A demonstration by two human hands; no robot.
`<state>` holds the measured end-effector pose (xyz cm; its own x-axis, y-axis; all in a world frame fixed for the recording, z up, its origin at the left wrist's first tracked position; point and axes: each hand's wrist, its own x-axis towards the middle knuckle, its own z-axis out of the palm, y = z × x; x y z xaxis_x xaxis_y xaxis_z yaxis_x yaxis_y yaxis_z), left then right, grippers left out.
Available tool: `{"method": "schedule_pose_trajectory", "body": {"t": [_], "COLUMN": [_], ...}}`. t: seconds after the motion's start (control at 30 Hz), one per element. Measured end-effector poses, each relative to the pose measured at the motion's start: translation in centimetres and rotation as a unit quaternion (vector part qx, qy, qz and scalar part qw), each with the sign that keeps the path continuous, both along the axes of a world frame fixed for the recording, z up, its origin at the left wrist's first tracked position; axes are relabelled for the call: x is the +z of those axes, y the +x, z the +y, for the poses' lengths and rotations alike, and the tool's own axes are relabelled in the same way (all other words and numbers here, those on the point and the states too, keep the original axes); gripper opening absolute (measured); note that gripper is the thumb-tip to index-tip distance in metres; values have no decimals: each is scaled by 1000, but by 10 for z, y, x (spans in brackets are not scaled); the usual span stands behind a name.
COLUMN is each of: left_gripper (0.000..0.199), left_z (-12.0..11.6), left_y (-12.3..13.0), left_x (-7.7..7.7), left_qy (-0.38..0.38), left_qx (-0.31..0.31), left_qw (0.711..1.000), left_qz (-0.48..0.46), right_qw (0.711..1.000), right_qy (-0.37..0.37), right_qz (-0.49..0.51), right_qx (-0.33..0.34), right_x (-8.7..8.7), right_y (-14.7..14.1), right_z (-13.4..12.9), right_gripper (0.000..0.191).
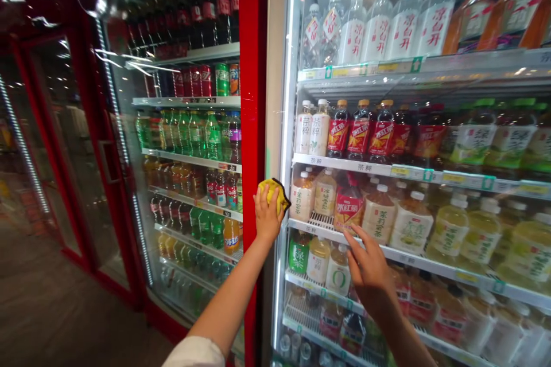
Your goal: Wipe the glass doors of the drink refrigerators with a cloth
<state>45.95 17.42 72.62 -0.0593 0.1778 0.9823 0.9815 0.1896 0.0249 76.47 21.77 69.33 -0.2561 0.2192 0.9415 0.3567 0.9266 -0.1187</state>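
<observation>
A yellow cloth [282,199] with a dark edge is bunched under my left hand [267,212], which presses it against the pale frame [275,97] of the drinks fridge. My right hand [365,258] hovers in front of the fridge's glass, fingers stretched out and nothing in them. Behind its fingertips is a shelf edge [396,257] with a red-labelled bottle [348,206] above it. Whether those fingertips touch the glass, I cannot tell.
To the left, a red fridge post [253,126] borders another fridge with cola bottles, cans [206,81] and green bottles [212,135]. Clear water bottles [379,26] line the right fridge's top shelf. A glass door [69,143] with a red frame stands at the far left above the dark floor [38,298].
</observation>
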Motion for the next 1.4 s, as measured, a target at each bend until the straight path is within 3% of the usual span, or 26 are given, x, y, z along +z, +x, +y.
{"method": "schedule_pose_trajectory", "body": {"t": [0.07, 0.1, 0.17, 0.3, 0.37, 0.43, 0.53, 0.6, 0.67, 0.83, 0.9, 0.97, 1.07, 1.13, 1.2, 1.33, 1.4], "left_gripper": [60, 60, 60, 61, 58, 56, 55, 55, 56, 57, 54, 52, 51, 51, 51, 59, 58], "left_z": [3, 4, 0, -12, -13, -8, 5, 12, 12, -2, -3, 4, 21, 30, 31, 13, 6], "left_y": [-4, -4, 0, 2, -3, -10, -11, -5, 2, -2, -7, -6, 11, 26, 37, 29, 17], "left_x": [23, 26, 13, -36, -36, -10, 54, 86, 93, 44, 43, 66, 116, 133, 124, 63, 48], "left_qy": [18, 24, 23, 6, 9, 15, 25, 41, 51, -20, 5, 51, 100, 104, 73, -60, -53], "left_qx": [10, 11, 3, -23, -30, -34, -36, -39, -38, -81, -77, -63, -50, -54, -63, -107, -108], "left_qw": [999, 999, 999, 999, 998, 998, 997, 997, 997, 984, 987, 993, 994, 993, 995, 972, 970], "left_qz": [-28, -37, -33, 26, 46, 59, 66, 52, 49, 161, 138, 86, 11, -5, 32, 201, 211], "right_qw": [1000, 1000, 1000, 1000, 1000, 1000, 999, 999, 999, 999, 999, 998, 996, 995, 995, 997, 998], "right_qy": [1, 3, 12, 16, 1, 3, 14, -5, -29, -36, -34, -43, -67, -76, -75, -42, -14], "right_qz": [-2, -5, -15, -24, -17, -15, -12, 3, 19, 18, 21, 30, 53, 66, 70, 52, 40], "right_qx": [2, 3, 6, 5, 6, 15, 31, 35, 39, 32, 27, 21, 12, 6, -1, -23, -39], "right_x": [1, 0, -4, -11, -9, -3, 6, 9, 8, 1, 0, 1, 2, 3, 3, 3, 6], "right_y": [-7, -10, -16, -20, -17, -15, -13, -16, -19, -17, -9, 0, 8, 8, 6, 8, 16], "right_z": [-1, -1, -4, -5, -2, 3, 3, -2, -8, -8, -3, 3, 4, 2, -1, 2, 7], "right_gripper": [47, 47, 48, 48, 47, 48, 50, 50, 49, 47, 46, 45, 42, 41, 40, 41, 43]}}
